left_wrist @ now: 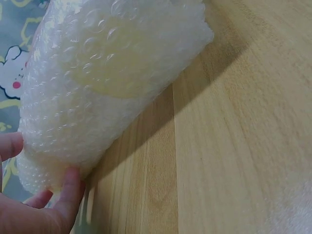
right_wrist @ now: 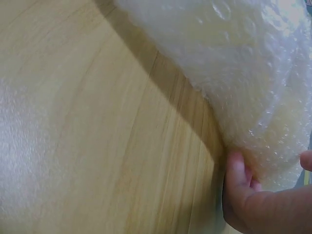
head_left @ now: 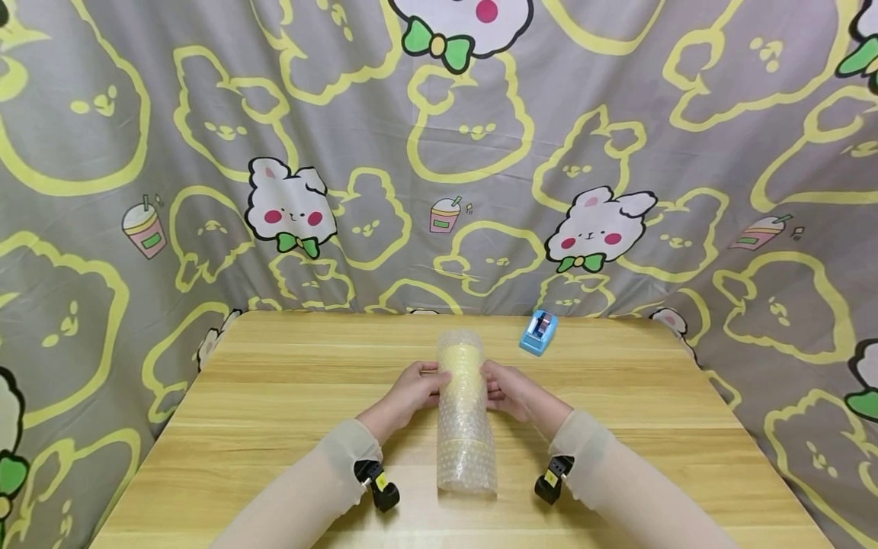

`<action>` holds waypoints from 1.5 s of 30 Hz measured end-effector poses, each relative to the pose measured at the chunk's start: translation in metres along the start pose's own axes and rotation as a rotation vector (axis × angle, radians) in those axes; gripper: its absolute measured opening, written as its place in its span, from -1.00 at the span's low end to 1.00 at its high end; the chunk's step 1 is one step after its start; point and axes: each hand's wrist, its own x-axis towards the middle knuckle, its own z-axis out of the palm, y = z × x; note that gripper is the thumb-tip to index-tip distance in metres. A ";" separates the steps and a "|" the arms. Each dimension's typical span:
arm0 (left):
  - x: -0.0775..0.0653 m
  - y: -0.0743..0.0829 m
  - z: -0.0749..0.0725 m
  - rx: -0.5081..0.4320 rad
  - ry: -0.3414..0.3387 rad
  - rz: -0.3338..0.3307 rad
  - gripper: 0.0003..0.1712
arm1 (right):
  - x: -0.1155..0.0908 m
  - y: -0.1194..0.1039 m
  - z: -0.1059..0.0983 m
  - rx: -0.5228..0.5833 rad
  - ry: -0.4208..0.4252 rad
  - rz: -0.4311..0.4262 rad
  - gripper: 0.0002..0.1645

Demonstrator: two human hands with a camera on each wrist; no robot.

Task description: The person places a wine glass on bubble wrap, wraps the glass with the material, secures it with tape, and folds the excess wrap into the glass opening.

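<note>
A long bubble-wrap roll [head_left: 466, 427] points away from me at the middle of the table, with something pale yellow showing through its layers. My left hand [head_left: 409, 391] grips its left side toward the far end, thumb on top. From the right, my right hand [head_left: 519, 390] holds the same part, its other fingers partly hidden behind the wrap. In the left wrist view, left-hand fingertips [left_wrist: 71, 178] press into the bubbles low on the side. The right wrist view has right-hand fingertips [right_wrist: 236, 161] against the wrap's lower edge. What lies inside is blurred by the bubbles.
A blue tape dispenser [head_left: 538, 333] stands near the table's back edge, right of the roll. The wooden table [head_left: 274, 427] ends at a grey curtain [head_left: 384, 152] with cartoon prints, which hangs behind it and along both sides.
</note>
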 end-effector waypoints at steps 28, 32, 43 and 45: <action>-0.001 -0.002 0.001 -0.021 -0.006 0.036 -0.39 | 0.005 0.004 0.003 -0.006 0.031 0.042 -0.74; -0.001 -0.001 0.001 -0.012 -0.015 0.027 -0.41 | 0.005 0.004 0.003 0.005 0.035 0.040 -0.77; 0.003 -0.002 0.004 0.021 0.026 0.032 -0.39 | 0.007 0.006 -0.001 0.004 0.032 0.042 -0.74; 0.003 -0.003 0.003 0.030 0.023 0.038 -0.39 | 0.006 0.006 -0.001 0.012 0.032 0.045 -0.75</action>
